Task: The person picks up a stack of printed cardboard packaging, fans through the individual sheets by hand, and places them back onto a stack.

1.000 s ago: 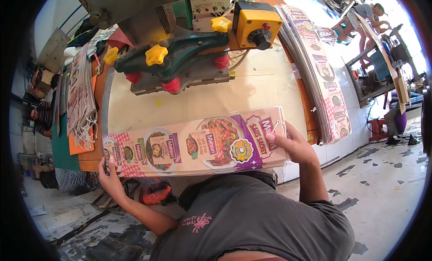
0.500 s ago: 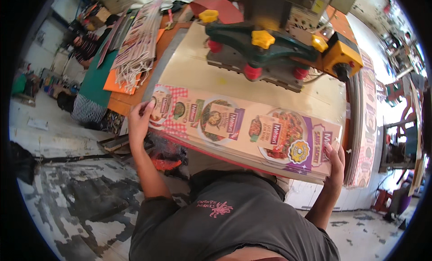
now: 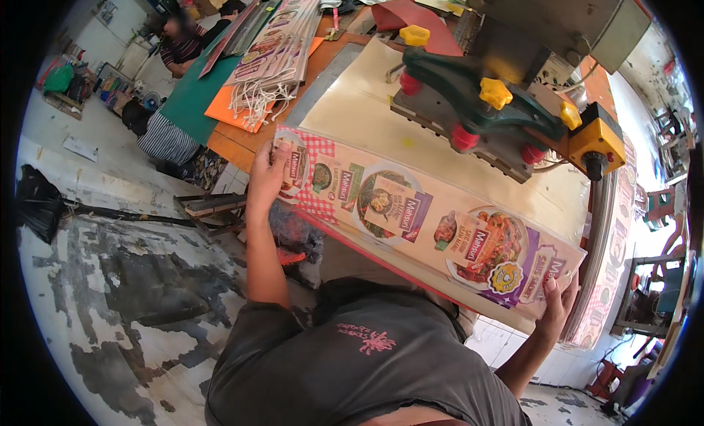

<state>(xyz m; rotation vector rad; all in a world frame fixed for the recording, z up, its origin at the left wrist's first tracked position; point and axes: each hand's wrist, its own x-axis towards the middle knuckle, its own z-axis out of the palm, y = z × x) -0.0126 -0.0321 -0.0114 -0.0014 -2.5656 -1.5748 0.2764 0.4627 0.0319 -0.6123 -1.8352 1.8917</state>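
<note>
A long printed cardboard-like sheet (image 3: pixel 434 228), peach with food pictures and a red checked end, lies slanting along the near edge of the pale work surface (image 3: pixel 345 96). At its left end my left hand (image 3: pixel 268 173) pinches the edge, thumb on top. My right hand (image 3: pixel 559 303) grips the opposite end, its thumb over the print and its other fingers partly hidden. Whether more sheets lie under this one, I cannot tell. Just beyond it stands a press with a dark green arm (image 3: pixel 455 85), yellow star knobs (image 3: pixel 495 93) and a flat metal plate (image 3: pixel 455 136).
A yellow and black control box (image 3: pixel 600 141) juts out at the press's right. Beside the table's right edge is a stack of printed sheets (image 3: pixel 616 235). Corded printed sheets (image 3: pixel 279 41) lie at the back left on an orange sheet (image 3: pixel 226 109). Two people sit farther left.
The whole scene has shifted right and tilted in the picture as my head turned. Both hands keep their hold on the sheet's ends, and it sits in about the same place before the press.
</note>
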